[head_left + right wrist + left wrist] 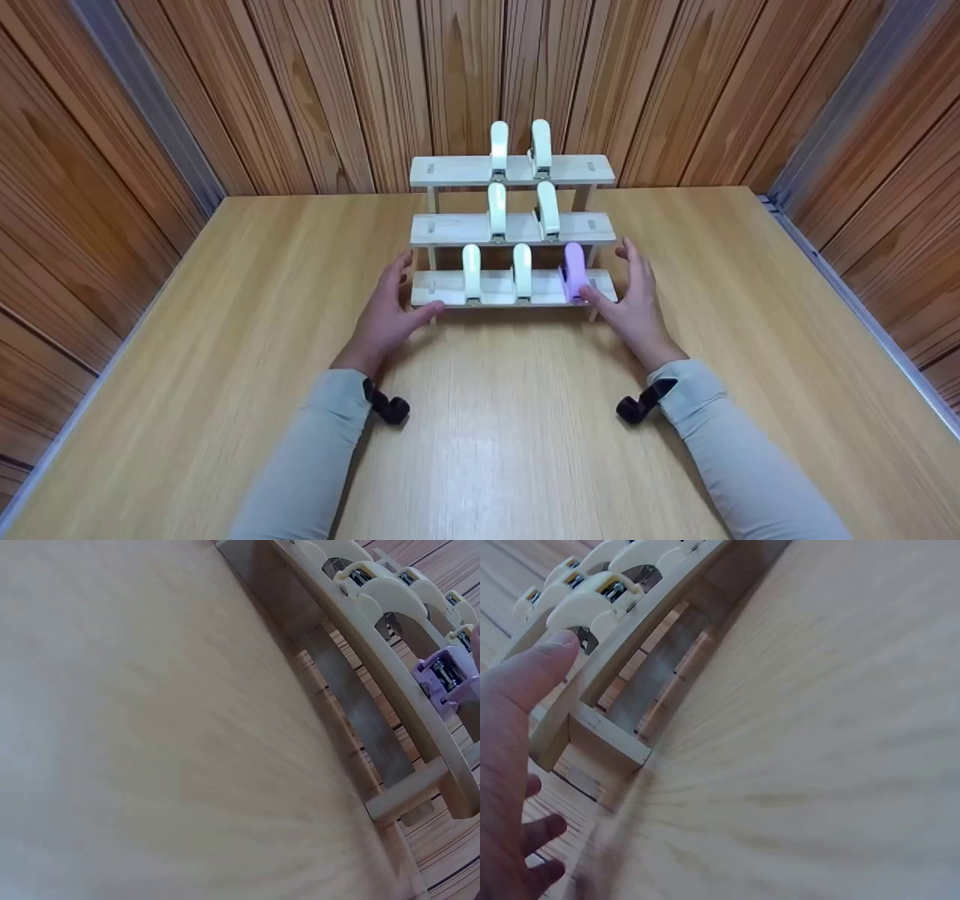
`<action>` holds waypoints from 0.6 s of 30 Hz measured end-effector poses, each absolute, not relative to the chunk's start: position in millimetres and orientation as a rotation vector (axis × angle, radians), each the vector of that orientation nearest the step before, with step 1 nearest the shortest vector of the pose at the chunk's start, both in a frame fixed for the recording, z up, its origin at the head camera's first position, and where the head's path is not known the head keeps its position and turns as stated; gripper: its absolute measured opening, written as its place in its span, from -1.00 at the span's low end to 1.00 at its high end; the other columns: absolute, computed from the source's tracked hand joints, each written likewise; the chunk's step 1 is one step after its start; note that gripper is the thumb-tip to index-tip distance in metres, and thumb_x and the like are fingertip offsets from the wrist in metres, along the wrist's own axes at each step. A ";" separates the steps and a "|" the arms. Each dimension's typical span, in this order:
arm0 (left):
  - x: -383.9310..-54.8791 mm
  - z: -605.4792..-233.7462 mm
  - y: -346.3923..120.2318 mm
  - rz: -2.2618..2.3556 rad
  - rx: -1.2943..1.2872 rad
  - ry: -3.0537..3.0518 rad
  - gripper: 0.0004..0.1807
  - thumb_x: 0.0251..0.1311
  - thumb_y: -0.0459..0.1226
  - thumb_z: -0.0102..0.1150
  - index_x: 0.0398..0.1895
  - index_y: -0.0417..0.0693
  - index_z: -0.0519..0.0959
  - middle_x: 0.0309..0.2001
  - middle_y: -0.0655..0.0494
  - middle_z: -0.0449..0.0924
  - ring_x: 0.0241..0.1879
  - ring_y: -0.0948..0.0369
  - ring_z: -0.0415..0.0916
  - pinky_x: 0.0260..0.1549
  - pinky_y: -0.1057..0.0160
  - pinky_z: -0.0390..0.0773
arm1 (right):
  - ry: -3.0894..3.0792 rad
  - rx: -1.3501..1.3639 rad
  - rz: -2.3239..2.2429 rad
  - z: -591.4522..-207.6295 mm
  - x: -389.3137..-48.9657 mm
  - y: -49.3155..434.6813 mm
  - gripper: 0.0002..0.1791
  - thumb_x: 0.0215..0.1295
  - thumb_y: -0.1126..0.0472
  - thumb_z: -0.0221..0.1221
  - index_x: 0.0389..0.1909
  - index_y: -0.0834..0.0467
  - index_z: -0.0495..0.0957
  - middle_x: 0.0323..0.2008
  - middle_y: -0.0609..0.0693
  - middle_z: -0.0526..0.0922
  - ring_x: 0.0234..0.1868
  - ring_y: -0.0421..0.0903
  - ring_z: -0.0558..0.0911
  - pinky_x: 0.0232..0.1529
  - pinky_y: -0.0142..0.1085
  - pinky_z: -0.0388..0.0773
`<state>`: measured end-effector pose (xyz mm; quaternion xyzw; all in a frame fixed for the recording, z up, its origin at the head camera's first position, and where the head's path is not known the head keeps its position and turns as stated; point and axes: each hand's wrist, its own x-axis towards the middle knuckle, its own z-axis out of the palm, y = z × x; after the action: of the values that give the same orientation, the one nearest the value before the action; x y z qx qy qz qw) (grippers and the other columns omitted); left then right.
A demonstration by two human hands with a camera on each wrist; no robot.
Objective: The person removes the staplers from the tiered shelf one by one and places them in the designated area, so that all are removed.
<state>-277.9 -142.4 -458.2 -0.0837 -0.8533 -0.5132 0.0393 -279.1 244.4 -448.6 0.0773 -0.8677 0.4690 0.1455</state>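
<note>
A three-tier wooden rack holds small staplers. On the bottom shelf stand two white staplers, one farther left and one in the middle, with a purple stapler at the right. My left hand is at the rack's left end, fingers spread and thumb by the bottom shelf's front corner. In the left wrist view its thumb overlaps the shelf edge; contact is unclear. At the right end is my right hand, fingers extended, its thumb beside the purple stapler's base. Whether that thumb touches is hard to tell.
Two white staplers stand on the middle shelf and two on the top shelf. Behind the wooden table rises a wood-panelled wall; panels also flank both sides. Each wrist wears a black camera mount.
</note>
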 end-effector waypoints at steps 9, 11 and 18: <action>-276.6 -459.4 -134.3 -1.787 -0.213 -2.432 -0.09 0.18 -0.07 0.44 0.53 0.27 0.14 0.45 0.14 0.26 0.23 0.08 0.40 0.16 0.02 0.48 | -2.378 0.198 1.408 -454.3 -274.5 230.1 0.13 0.20 -0.21 0.37 0.61 -0.02 -0.11 0.45 0.06 0.14 0.51 0.05 0.05 0.49 0.14 -0.04; -276.0 -459.4 -131.4 -1.808 -0.202 -2.412 -0.14 0.21 -0.11 0.43 0.50 0.26 0.17 0.41 0.16 0.30 0.18 0.09 0.45 0.11 0.06 0.53 | -2.363 0.209 1.402 -455.8 -273.1 228.1 0.11 0.20 -0.19 0.37 0.60 0.01 -0.08 0.43 0.05 0.17 0.50 0.04 0.07 0.48 0.12 -0.04; -274.4 -460.7 -124.5 -1.838 -0.139 -2.386 -0.34 0.32 -0.18 0.32 0.42 0.21 0.26 0.32 0.22 0.36 0.12 0.10 0.48 0.12 0.10 0.51 | -2.369 0.214 1.375 -457.9 -265.0 222.6 0.05 0.19 -0.24 0.36 0.57 -0.02 0.03 0.38 -0.03 0.28 0.46 -0.02 0.13 0.47 0.10 0.00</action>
<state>-274.4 -124.5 -460.7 -0.0460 -0.7899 -0.6083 0.0631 -265.0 222.6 -457.9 0.0763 -0.8455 0.4908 0.1960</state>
